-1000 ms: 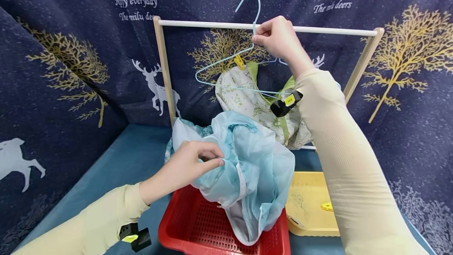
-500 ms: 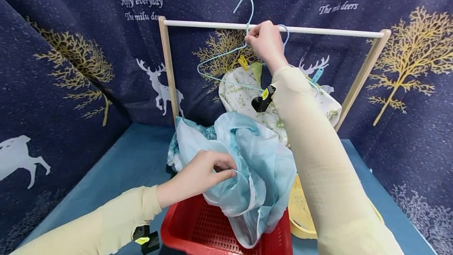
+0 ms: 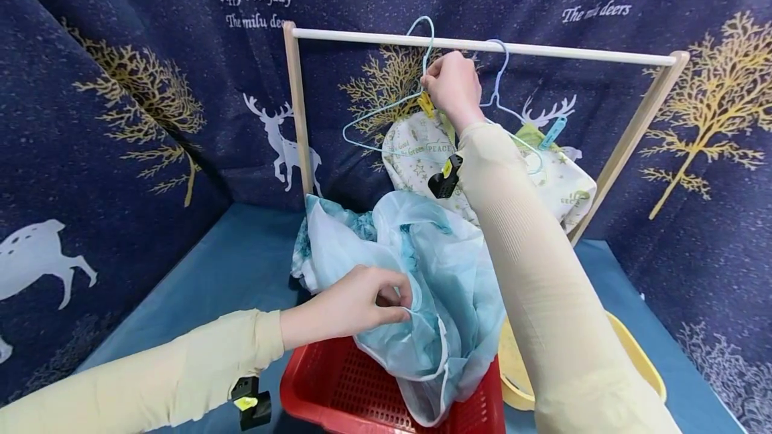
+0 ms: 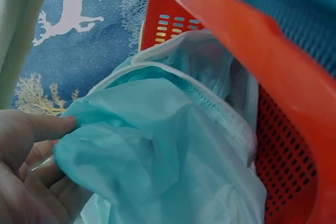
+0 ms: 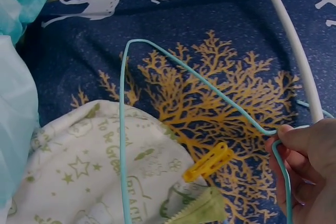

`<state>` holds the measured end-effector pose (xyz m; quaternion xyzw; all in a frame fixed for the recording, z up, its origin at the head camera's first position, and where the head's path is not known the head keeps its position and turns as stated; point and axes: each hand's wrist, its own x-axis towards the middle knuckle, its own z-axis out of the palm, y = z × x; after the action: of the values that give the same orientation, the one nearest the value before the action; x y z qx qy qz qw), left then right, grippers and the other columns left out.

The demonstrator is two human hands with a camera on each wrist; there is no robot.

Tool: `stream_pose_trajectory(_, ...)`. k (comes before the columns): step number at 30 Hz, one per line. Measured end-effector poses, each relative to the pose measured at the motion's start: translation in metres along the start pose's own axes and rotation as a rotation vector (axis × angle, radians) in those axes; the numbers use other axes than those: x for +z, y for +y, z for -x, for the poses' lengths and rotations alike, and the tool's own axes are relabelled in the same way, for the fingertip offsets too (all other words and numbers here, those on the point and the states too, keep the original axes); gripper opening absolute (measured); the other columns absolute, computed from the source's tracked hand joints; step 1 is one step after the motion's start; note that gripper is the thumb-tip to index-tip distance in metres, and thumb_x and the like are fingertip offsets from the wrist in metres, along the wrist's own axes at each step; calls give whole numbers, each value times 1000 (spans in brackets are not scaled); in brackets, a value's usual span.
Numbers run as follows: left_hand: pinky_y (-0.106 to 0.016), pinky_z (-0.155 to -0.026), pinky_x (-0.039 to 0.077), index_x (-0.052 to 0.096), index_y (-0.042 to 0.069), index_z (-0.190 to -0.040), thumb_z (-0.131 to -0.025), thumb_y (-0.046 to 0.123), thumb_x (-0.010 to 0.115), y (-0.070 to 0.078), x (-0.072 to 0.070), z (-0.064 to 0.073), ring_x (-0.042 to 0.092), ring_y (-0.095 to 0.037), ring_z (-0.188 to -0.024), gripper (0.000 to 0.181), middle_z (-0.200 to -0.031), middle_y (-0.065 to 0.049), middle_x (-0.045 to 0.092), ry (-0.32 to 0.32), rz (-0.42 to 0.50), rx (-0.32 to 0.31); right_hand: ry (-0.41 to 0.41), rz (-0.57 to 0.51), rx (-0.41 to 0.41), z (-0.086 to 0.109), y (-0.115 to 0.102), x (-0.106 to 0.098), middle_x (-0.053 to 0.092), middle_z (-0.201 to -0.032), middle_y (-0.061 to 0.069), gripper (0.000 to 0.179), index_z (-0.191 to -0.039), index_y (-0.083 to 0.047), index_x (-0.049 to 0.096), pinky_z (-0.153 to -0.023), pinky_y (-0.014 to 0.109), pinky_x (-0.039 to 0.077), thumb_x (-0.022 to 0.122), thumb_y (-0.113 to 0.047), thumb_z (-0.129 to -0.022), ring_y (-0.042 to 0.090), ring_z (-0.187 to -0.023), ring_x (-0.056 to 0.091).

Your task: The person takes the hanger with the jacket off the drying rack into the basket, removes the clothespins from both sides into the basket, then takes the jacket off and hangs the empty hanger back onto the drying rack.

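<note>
My right hand (image 3: pixel 454 88) pinches the neck of a light-blue wire hanger (image 5: pixel 124 129), whose hook reaches over the white rod (image 3: pixel 362 37) of a small rack. No garment is on this hanger. My left hand (image 3: pixel 369 300) pinches a fold of a thin, pale-blue zippered garment (image 4: pixel 173 145) bunched above a red basket (image 3: pixel 338 380). In the left wrist view its white zipper (image 4: pixel 184 80) curves across the cloth. Behind my right hand, a white garment with green print (image 3: pixel 416 153) hangs on another hanger (image 3: pixel 499 79), with a yellow clothespin (image 5: pixel 210 161) and a blue clothespin (image 3: pixel 553 132) at its top.
Wooden posts (image 3: pixel 301 112) hold up the rack's ends. A yellow tray (image 3: pixel 639 360) lies to the right of the basket, partly behind my right arm. Blue cloth (image 3: pixel 241 253) covers the table, and a dark printed curtain (image 3: pixel 181 52) stands behind.
The wire hanger has come down, its hook passing from above the rod to over it. My left hand keeps its pinch on the pale-blue garment, which has barely shifted.
</note>
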<state>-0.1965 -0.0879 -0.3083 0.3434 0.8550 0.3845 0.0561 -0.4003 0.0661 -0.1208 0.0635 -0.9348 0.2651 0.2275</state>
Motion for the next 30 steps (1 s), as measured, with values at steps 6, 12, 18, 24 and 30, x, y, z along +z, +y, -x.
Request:
stream_pose_trajectory(6, -18, -64, 47, 66, 14, -80, -88, 12, 73, 2, -1, -3, 62, 3, -68, 11, -74, 2, 72, -80, 1, -68, 1, -16, -13, 2, 6, 3, 71, -121, 2, 24, -111, -18, 75, -100, 41, 48, 58, -27, -96, 21, -110, 63)
stream_pose_trajectory(12, -20, -63, 46, 69, 12, -79, -86, 13, 74, 4, -5, -4, 63, 0, -70, 9, -79, 2, 73, -130, 11, -156, -19, -35, -21, 5, 11, 10, 71, -121, 2, 22, -111, -18, 75, -100, 40, 48, 61, -26, -96, 21, -108, 63)
stream_pose_trajectory(18, -19, -61, 45, 69, 12, -78, -84, 16, 77, 5, -8, -5, 62, 0, -70, 11, -79, 4, 73, -177, 0, -208, -14, -55, -25, 7, 14, 17, 71, -114, 0, 20, -108, -18, 75, -98, 37, 48, 62, -28, -96, 18, -103, 62)
stream_pose_trajectory(24, -19, -57, 42, 69, 12, -76, -84, 17, 78, 3, -6, -5, 58, -1, -64, 12, -74, 3, 72, -214, -15, -219, -24, -9, -76, 11, 11, 22, 71, -109, 1, 20, -105, -14, 73, -96, 39, 48, 59, -26, -97, 18, -101, 62)
stream_pose_trajectory(30, -20, -56, 40, 68, 11, -73, -82, 13, 78, -5, 5, -1, 53, -5, -60, 15, -67, 3, 66, -234, 6, -255, -30, 28, -89, 18, 1, 19, 71, -109, 3, 22, -105, -13, 71, -89, 38, 50, 62, -31, -96, 19, -100, 62)
